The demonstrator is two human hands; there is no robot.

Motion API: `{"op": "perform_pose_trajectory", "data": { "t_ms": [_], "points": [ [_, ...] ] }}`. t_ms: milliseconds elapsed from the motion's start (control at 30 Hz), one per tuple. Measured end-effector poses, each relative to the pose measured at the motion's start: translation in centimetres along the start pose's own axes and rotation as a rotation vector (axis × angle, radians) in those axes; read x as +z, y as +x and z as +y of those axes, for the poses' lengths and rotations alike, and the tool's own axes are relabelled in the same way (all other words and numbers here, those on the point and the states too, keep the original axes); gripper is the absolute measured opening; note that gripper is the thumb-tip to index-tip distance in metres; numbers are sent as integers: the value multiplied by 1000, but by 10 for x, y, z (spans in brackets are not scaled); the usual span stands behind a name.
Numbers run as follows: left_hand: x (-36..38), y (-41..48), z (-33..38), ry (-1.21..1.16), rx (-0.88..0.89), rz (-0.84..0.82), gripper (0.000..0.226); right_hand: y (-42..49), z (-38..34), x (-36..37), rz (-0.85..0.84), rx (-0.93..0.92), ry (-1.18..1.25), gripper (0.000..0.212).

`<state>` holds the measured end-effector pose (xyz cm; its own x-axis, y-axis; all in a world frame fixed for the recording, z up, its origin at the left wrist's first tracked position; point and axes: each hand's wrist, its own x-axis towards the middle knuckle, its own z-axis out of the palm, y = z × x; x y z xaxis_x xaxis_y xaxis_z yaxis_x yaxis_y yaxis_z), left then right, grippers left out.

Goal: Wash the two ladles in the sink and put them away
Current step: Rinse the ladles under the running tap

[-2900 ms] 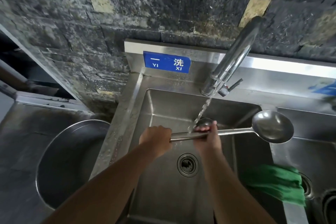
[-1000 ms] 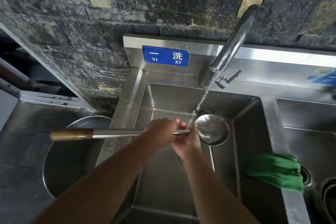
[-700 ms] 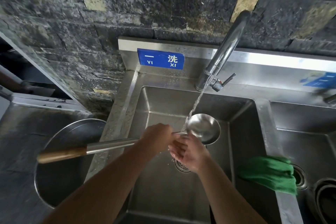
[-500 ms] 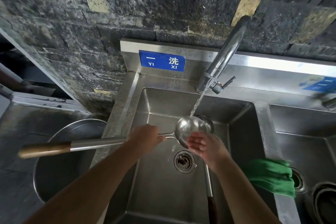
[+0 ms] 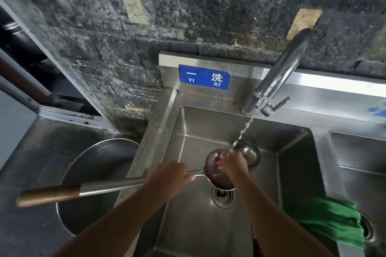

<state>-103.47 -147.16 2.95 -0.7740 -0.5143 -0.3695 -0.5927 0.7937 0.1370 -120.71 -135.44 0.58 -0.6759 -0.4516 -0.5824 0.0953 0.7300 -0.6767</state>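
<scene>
My left hand (image 5: 168,179) grips the steel shaft of a long ladle (image 5: 108,188) with a wooden end, held level over the sink (image 5: 181,131). Its bowl sits under the running water from the tap (image 5: 277,73). My right hand (image 5: 232,165) rests inside that bowl, fingers spread against the metal. A second ladle (image 5: 250,152) lies in the basin behind my right hand; most of its handle is hidden by my right arm.
A large round steel pot (image 5: 94,173) sits in the counter to the left of the sink. A green cloth (image 5: 325,219) drapes over the divider to the right basin. The drain (image 5: 223,196) lies under the held ladle's bowl. A blue sign (image 5: 204,77) marks the backsplash.
The ladle was drawn leftward so its bowl came under the stream. My right hand went from the shaft to inside the bowl. The left hand kept its grip.
</scene>
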Motion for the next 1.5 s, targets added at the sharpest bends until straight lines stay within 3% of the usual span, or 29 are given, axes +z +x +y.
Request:
{"op": "perform_pose_trajectory", "data": {
  "t_ms": [33, 133, 167, 233, 267, 300, 367, 400, 433, 500, 600, 667, 733, 800, 900, 933, 1000, 1100, 1233, 1367, 1500],
  "points": [
    [-2, 0, 0, 8, -8, 11, 47, 0, 0, 6, -69, 40, -17, 25],
    [-8, -3, 6, 67, 3, 2, 49, -11, 6, 16, -423, 345, 398, 44],
    [-8, -5, 7, 85, 16, -9, 50, -13, 7, 16, -427, 391, 589, 45],
    [-6, -9, 9, 67, 34, -25, 50, -10, 2, 14, -268, 362, 913, 36],
    [-4, -11, 11, 47, 31, -24, 49, -7, 2, 13, -160, 275, 887, 33],
    [-4, -13, 13, 35, 27, -16, 49, 0, 3, 11, -31, 172, 692, 34],
    [-6, -12, 14, 24, 25, 12, 49, 7, -5, 4, 122, 39, 23, 34],
    [-8, -12, 13, 13, 20, 26, 48, 6, -7, 1, 163, -35, -296, 33],
    [-10, -10, 12, 4, 15, 36, 47, 7, -8, -1, 117, -31, -424, 29],
    [-15, -7, 11, 3, 18, 50, 46, -1, -9, -2, -90, 107, -274, 25],
    [-17, -8, 12, 11, 21, 29, 45, -17, -6, 6, -452, 455, 401, 35],
    [-14, -11, 12, -10, 22, 11, 46, -17, -5, 10, -391, 464, 895, 33],
    [-9, -17, 14, -42, 30, -6, 46, -10, -1, 11, -197, 329, 1048, 32],
    [-7, -20, 15, -48, 37, 5, 45, -7, -2, 10, -52, 164, 786, 34],
    [-10, -19, 16, 8, 33, 42, 44, -6, -2, -1, 91, -103, -179, 23],
    [-11, -18, 17, 23, 24, 54, 43, -9, -3, -4, 101, -136, -433, 20],
    [-13, -13, 19, 23, -23, 77, 40, -15, 0, -13, 88, -74, -681, 27],
    [-14, -1, 19, 7, -93, 46, 32, -25, 14, -32, 152, -51, -603, 27],
    [-5, 3, 22, -3, -84, -65, 25, -33, 27, -44, 497, -415, -311, 22],
    [5, -5, 37, 38, -1, 23, 20, -31, 23, -24, 284, -541, -534, 48],
    [6, -14, 39, 9, -18, 156, 25, -30, 11, -10, 241, -628, -761, 35]
  ]
}}
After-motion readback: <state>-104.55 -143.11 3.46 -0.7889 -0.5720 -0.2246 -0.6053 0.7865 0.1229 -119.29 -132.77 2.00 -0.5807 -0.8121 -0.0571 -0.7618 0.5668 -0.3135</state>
